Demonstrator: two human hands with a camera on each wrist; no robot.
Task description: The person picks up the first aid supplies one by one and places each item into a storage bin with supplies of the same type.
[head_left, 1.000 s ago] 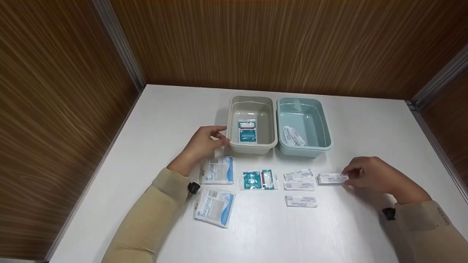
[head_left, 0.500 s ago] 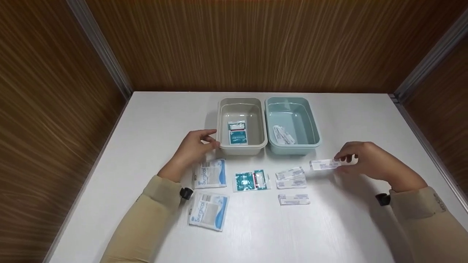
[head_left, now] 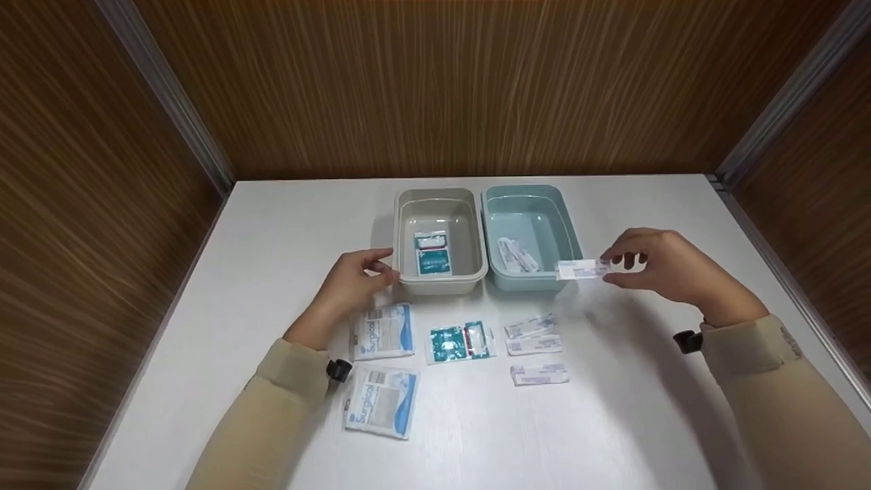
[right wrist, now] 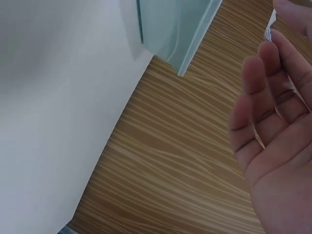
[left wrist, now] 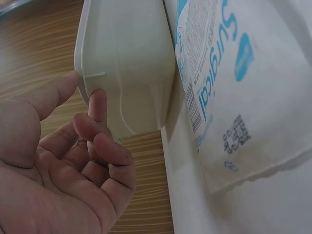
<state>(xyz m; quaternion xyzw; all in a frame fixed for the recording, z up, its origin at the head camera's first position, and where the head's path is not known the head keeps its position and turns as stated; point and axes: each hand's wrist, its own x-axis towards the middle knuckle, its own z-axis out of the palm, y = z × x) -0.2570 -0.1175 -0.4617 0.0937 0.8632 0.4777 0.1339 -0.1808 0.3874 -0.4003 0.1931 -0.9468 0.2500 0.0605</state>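
My right hand (head_left: 656,269) pinches a wrapped adhesive bandage (head_left: 578,269), a slim white strip with purple print, by its right end. The strip overlaps the front right rim of the light blue bin (head_left: 524,281) in the head view. Only its edge shows in the right wrist view. More wrapped bandages (head_left: 516,256) lie inside that bin. At the beige bin (head_left: 442,286), the thumb and index fingertips of my left hand (head_left: 354,279) touch the left rim near the front corner, other fingers loosely curled. A teal and white sachet (head_left: 433,258) lies in the beige bin.
Three more wrapped bandages (head_left: 534,344) lie in front of the blue bin. Left of them are a teal sachet (head_left: 461,342) and two white and blue packets marked "Surgical" (head_left: 382,401). Wood-grain panels (head_left: 435,88) enclose the white table (head_left: 476,435) at the back and sides.
My right hand has lifted the wrapped bandage off the table and carried it forward and left to the blue bin's rim. My left hand stays at the beige bin. The head view has shifted slightly.
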